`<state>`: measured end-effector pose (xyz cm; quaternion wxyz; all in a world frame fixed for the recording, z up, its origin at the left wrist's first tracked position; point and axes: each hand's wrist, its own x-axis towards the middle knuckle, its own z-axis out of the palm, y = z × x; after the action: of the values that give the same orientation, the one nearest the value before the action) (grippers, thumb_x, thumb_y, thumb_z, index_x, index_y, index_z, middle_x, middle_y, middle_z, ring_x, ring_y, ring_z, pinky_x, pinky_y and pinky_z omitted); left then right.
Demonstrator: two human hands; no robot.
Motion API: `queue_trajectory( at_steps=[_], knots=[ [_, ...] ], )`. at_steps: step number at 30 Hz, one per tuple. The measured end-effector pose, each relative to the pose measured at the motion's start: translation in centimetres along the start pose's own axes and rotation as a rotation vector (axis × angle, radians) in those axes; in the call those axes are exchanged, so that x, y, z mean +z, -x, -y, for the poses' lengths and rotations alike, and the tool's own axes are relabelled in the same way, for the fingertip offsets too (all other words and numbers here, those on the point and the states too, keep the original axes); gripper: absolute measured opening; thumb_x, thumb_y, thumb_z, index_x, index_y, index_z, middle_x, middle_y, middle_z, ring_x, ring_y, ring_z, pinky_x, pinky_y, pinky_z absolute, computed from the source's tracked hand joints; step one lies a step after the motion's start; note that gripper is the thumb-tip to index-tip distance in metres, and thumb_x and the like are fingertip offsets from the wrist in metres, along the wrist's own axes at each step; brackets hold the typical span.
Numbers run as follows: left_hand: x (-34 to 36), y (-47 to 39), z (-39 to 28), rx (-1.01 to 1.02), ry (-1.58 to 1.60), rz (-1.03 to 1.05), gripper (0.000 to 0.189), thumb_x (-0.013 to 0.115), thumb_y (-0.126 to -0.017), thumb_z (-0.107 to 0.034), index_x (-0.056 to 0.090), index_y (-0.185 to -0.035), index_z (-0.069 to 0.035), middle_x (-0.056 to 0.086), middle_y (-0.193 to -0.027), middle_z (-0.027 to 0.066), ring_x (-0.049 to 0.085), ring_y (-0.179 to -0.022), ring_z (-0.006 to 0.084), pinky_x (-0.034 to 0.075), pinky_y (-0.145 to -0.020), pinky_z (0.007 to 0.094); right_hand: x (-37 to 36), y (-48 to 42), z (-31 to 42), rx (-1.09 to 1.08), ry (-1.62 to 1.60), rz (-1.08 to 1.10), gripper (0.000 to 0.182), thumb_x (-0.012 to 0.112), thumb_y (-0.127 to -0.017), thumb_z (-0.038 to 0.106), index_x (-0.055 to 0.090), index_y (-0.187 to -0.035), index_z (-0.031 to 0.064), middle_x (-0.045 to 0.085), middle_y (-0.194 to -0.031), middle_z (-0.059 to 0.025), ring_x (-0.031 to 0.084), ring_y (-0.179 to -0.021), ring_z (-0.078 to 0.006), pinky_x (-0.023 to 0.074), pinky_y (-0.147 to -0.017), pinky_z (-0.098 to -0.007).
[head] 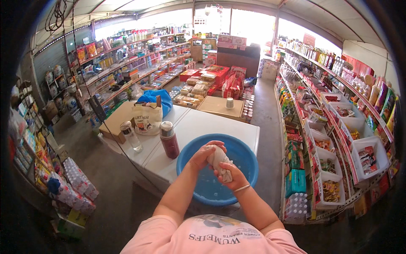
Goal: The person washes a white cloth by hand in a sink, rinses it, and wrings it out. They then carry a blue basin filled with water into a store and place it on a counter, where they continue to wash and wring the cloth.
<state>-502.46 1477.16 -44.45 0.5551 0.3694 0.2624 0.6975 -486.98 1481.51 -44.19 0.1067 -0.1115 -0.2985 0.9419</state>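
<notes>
Both of my hands grip a bunched, pale wet-looking cloth (pixel 219 159) above a round blue plastic basin (pixel 182 158). My left hand (pixel 203 155) is wrapped round its upper end. Around the lower end closes my right hand (pixel 234 176), with a light bangle at the wrist. Shallow water (pixel 214 187) with a few bubbles lies in the basin below. The basin stands at the near right of a white chest-like surface (pixel 203 123). Left of it are a dark red flask with a silver lid (pixel 169 143) and a clear bottle (pixel 131 138).
A canvas tote (pixel 147 119), a blue bag (pixel 161 100) and a cardboard box (pixel 115 122) sit at the back left. A dark cable (pixel 119 136) hangs across the left side. A paper cup (pixel 229 103) tops a carton beyond. Stocked shelves (pixel 333 111) line the right aisle.
</notes>
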Motion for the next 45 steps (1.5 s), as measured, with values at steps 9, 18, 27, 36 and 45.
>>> queue_trajectory(
  at_steps=[9, 18, 27, 36, 45],
  knots=[
    [-1.2, -0.9, 1.4, -0.135, -0.099, -0.131, 0.022, 0.056, -0.081, -0.020, 0.055, -0.096, -0.003, 0.059, -0.082, 0.0098, 0.058, -0.074, 0.0194, 0.050, -0.066, 0.0323, -0.8, -0.3, 0.3, 0.032, 0.499, -0.145, 0.038, 0.065, -0.071, 0.019, 0.046, -0.102, 0.0054, 0.055, -0.073, -0.0038, 0.052, -0.053, -0.0104, 0.0400, -0.037, -0.0223],
    [-0.3, -1.7, 1.2, -0.229, -0.166, -0.270, 0.018, 0.058, -0.078, -0.014, 0.057, -0.091, -0.001, 0.056, -0.070, 0.0073, 0.056, -0.063, 0.0169, 0.049, -0.058, 0.0296, -1.7, -2.8, -1.9, -0.318, 1.249, -0.409, 0.045, 0.065, -0.065, 0.017, 0.045, -0.104, 0.0054, 0.054, -0.074, -0.0056, 0.055, -0.059, -0.0142, 0.0429, -0.043, -0.0271],
    [0.4, -1.9, 1.7, -0.165, -0.350, -0.399, 0.016, 0.055, -0.076, -0.010, 0.058, -0.089, -0.002, 0.054, -0.063, 0.0076, 0.055, -0.058, 0.0177, 0.047, -0.055, 0.0295, -3.3, -3.8, -3.3, -0.654, 2.661, -0.342, 0.030, 0.046, -0.073, 0.017, 0.050, -0.100, 0.0041, 0.053, -0.082, -0.0072, 0.054, -0.068, -0.0182, 0.0457, -0.053, -0.0273],
    [0.6, -2.2, 2.6, -0.141, -0.349, -0.483, 0.011, 0.055, -0.076, -0.008, 0.058, -0.084, -0.002, 0.053, -0.060, 0.0056, 0.052, -0.055, 0.0137, 0.044, -0.052, 0.0259, -3.4, -3.0, -3.0, -0.856, 2.744, -0.374, 0.027, 0.050, -0.074, 0.017, 0.050, -0.096, 0.0018, 0.051, -0.074, -0.0103, 0.055, -0.057, -0.0229, 0.0454, -0.040, -0.0263],
    [0.8, -2.3, 3.6, -0.077, -0.386, -0.481, 0.010, 0.056, -0.074, -0.007, 0.059, -0.082, -0.002, 0.052, -0.059, 0.0053, 0.051, -0.054, 0.0136, 0.044, -0.052, 0.0275, -3.2, -2.1, -3.3, -0.606, 1.854, -0.643, 0.037, 0.056, -0.073, 0.027, 0.039, -0.093, 0.0012, 0.057, -0.066, -0.0140, 0.059, -0.054, -0.0310, 0.0465, -0.044, -0.0365]
  ],
)
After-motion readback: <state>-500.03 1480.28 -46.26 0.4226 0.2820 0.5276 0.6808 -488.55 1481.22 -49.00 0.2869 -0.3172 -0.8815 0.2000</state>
